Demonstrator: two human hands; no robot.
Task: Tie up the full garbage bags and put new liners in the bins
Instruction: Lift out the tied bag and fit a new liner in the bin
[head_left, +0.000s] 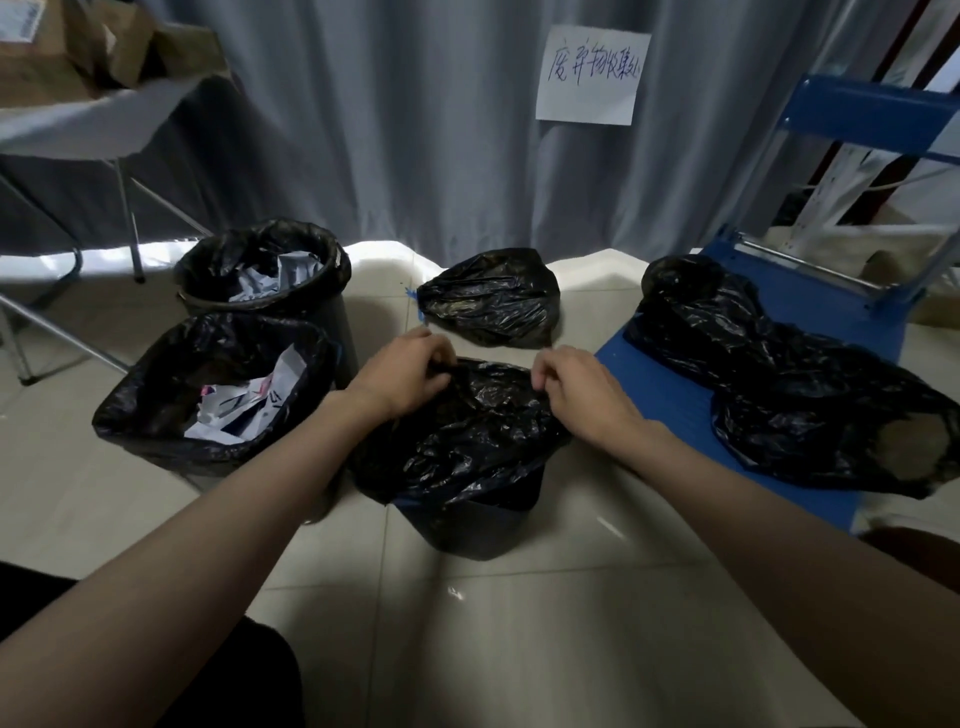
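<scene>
- Left hand (402, 371) is curled tight, fingers pinching the far-left edge of the black liner (467, 431) at the bin's top.
- Right hand (582, 389) mirrors it, fingers bent and pinching the liner's far-right edge.
- The liner lies bunched and crinkled, glossy, draped over the mouth of the near bin (478, 525), its skirt hanging down the bin's side.
- That bin stands on the tiled floor (519, 649), dead centre, right in front of the person.
- To the left, two bins: front bin (208, 410) and back bin (265, 270), both lined in black and holding crumpled paper.
- Beyond the hands, a closed bag (491, 296) sits on the floor, a blue tie at its left end.
- On the right, more black bags (779, 379) lie heaped on a blue cart (810, 301).
- A handwritten sign (589, 75) hangs on the grey curtain (389, 130) behind.
</scene>
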